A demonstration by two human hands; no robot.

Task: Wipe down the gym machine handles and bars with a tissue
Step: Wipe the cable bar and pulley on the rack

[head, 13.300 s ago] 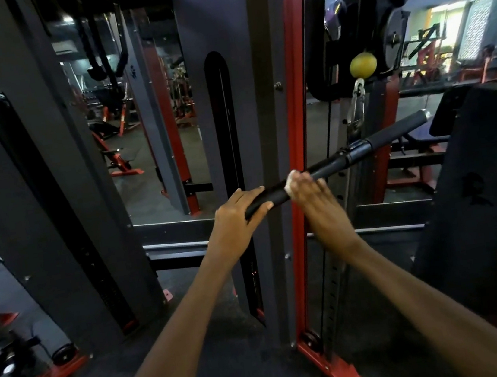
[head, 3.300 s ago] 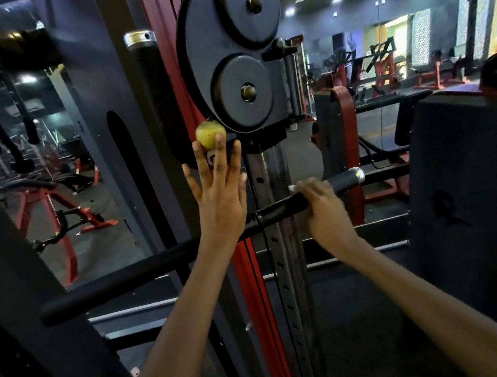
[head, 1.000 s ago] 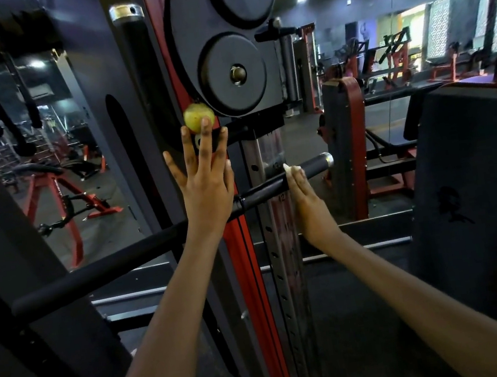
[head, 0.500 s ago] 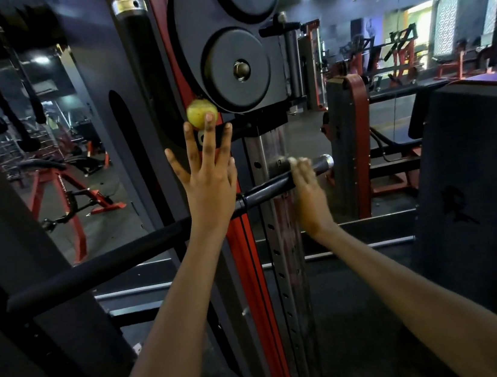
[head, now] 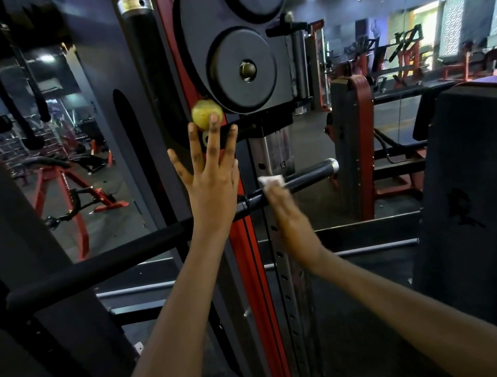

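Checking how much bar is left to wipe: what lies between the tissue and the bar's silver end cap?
Only bare black bar lies between the tissue and the end cap, in the head view.

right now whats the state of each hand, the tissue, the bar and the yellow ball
left hand: open, fingers straight and spread, in front of the bar
right hand: blurred, holds the tissue on the bar
white crumpled tissue: pressed on the bar
long black bar: slanted, right end higher
yellow-green ball: a left fingertip overlaps it
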